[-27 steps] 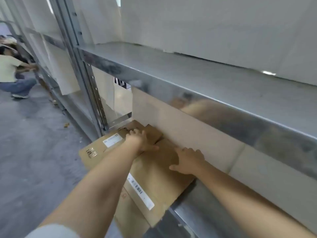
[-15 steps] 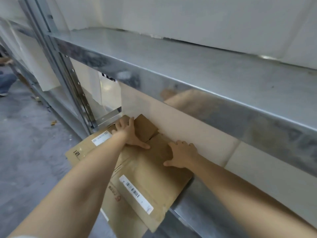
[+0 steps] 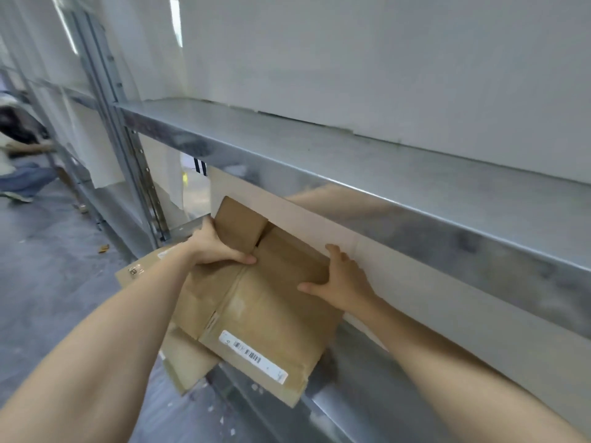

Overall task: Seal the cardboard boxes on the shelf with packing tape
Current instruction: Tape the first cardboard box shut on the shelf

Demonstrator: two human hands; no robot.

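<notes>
Gripping creased cardboard box (image 3: pixel 265 302): left hand (image 3: pixel 213 247), right hand (image 3: pixel 343 284).

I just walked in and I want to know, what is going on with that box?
A person holds a brown cardboard box on the lower metal shelf, where it sticks out over the edge. The left hand grips its left side by a raised flap; the right hand grips its right side. The far end is not closed flat yet.
</notes>
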